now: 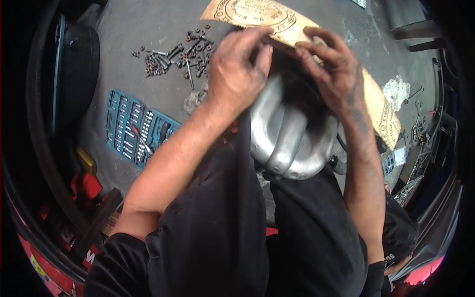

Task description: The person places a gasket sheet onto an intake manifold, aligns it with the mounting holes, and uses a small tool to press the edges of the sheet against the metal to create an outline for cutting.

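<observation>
A large tan sheet of printed gasket paper (383, 106) curves over the far side of a silver metal manifold (289, 136) with several rounded, curved pipes. The manifold rests between my knees. My left hand (235, 69) is closed at the paper's near edge, thumb and fingers bent around it. On the other side, my right hand (336, 67) pinches near the same edge, its fingers curled. A small pale piece shows between those fingers; I cannot make out what it is. The manifold's far end is dark and partly hidden beneath the hands and paper.
Loose bolts and nuts (190, 52) lie on the grey floor at far left. Nearer stands an open teal socket set (131, 126). A black tub (74, 74) is at the left edge. Tools (418, 123) and a crumpled white rag (396, 90) lie right. Another person (398, 225) is close at my right.
</observation>
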### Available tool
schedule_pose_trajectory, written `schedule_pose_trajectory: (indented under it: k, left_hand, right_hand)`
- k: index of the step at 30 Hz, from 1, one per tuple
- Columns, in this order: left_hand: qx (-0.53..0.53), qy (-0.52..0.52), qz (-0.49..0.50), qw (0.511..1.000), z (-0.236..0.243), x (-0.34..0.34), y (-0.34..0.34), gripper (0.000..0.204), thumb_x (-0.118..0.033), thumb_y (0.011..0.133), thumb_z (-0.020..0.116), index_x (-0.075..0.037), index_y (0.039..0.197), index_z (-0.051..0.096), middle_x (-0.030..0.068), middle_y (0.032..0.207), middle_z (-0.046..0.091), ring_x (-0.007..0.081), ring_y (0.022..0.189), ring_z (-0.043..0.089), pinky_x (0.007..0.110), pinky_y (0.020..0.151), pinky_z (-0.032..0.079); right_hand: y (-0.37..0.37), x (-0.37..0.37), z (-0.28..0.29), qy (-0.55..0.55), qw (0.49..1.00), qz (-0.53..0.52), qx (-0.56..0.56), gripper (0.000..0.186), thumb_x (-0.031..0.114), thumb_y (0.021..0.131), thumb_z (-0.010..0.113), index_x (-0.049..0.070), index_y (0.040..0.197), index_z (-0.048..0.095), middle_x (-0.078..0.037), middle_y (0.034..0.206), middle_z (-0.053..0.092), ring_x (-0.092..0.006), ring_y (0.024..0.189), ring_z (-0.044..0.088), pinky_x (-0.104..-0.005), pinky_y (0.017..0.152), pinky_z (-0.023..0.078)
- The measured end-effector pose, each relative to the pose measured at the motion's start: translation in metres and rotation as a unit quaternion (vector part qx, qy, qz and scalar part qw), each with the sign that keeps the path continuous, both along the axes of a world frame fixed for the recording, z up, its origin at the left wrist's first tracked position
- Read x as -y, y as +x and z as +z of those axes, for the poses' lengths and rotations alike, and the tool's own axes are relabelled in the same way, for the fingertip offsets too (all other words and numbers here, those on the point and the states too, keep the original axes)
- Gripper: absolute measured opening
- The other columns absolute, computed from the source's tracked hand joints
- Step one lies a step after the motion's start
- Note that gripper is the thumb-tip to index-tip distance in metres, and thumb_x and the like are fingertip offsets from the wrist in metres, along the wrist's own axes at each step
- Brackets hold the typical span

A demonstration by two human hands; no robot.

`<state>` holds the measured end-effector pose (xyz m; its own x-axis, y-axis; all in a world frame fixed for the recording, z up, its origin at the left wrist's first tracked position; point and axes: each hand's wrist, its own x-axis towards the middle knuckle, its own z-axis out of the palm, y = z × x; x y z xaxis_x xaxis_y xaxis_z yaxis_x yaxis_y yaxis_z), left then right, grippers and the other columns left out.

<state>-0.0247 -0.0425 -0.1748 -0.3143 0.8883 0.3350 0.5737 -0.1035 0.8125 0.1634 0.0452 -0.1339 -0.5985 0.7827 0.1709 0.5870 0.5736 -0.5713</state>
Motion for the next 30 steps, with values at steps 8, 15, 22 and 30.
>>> schedule_pose_trajectory:
  k: [8,15,22,30]
  left_hand:
    - [-0.078,-0.010,-0.107,0.991,-0.007,-0.010,-0.006,0.031,-0.005,0.090,0.074,-0.010,0.120,0.073,0.0083,0.103,0.077,0.0213,0.090,0.074,0.034,0.080,0.060]
    - [-0.218,0.004,-0.132,0.967,-0.011,-0.005,-0.008,0.036,-0.008,0.087,0.076,-0.015,0.122,0.072,0.0041,0.087,0.070,0.0226,0.080,0.069,0.036,0.072,0.059]
    - [-0.298,0.015,-0.136,0.945,-0.017,0.000,-0.013,0.051,-0.009,0.080,0.077,-0.018,0.130,0.068,0.0015,0.081,0.062,0.0216,0.078,0.064,0.036,0.069,0.057]
    - [-0.311,-0.004,-0.149,0.939,-0.016,0.003,-0.010,0.065,-0.010,0.077,0.076,-0.017,0.140,0.061,0.0026,0.082,0.061,0.0227,0.080,0.062,0.037,0.071,0.056]
  right_hand:
    - [0.003,0.002,-0.006,0.023,1.000,0.009,0.013,0.021,0.024,0.089,0.080,0.016,0.108,0.080,-0.002,0.129,0.067,-0.0178,0.107,0.068,-0.0361,0.097,0.051]
    - [0.006,0.007,-0.011,0.180,0.982,0.054,0.035,0.022,0.022,0.080,0.083,0.017,0.101,0.078,-0.002,0.125,0.066,-0.0185,0.104,0.066,-0.0439,0.104,0.046]
    - [0.003,0.007,-0.013,0.173,0.983,0.057,0.033,0.024,0.020,0.080,0.083,0.016,0.103,0.077,-0.004,0.125,0.066,-0.0211,0.105,0.066,-0.0459,0.106,0.045]
    - [0.003,0.003,-0.010,0.159,0.985,0.056,0.032,0.025,0.017,0.079,0.085,0.016,0.103,0.078,-0.005,0.128,0.065,-0.0250,0.118,0.062,-0.0440,0.105,0.047]
